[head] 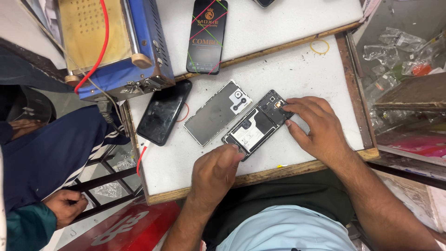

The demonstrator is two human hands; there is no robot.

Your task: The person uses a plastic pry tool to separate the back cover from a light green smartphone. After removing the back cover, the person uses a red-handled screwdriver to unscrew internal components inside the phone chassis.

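- The white tabletop (320,83) with its worn wooden edge carries everything; the opened phone (258,124) lies face down on it near the front edge, tilted, its inner parts showing.
- A blue machine with a yellow top plate (116,42) sits far to the left of the opened phone and beyond it, a red cable looped over it.
- A person in dark blue (51,153) sits far left of the opened phone, one hand (67,204) curled at knee level.
- A black printed box (207,36) lies beyond the opened phone, towards the back left.
- A dark phone (163,113) on a red cable rests well left of the opened phone.
- The grey back cover (217,112) lies just beside the opened phone's left side.
- The right hand (313,125) pinches the opened phone's top corner, fingers pressed together there.
- The left hand (217,173) presses fingertips onto its lower end, not closed round it.
- A yellow rubber band (319,46) lies beyond the opened phone, to the right.
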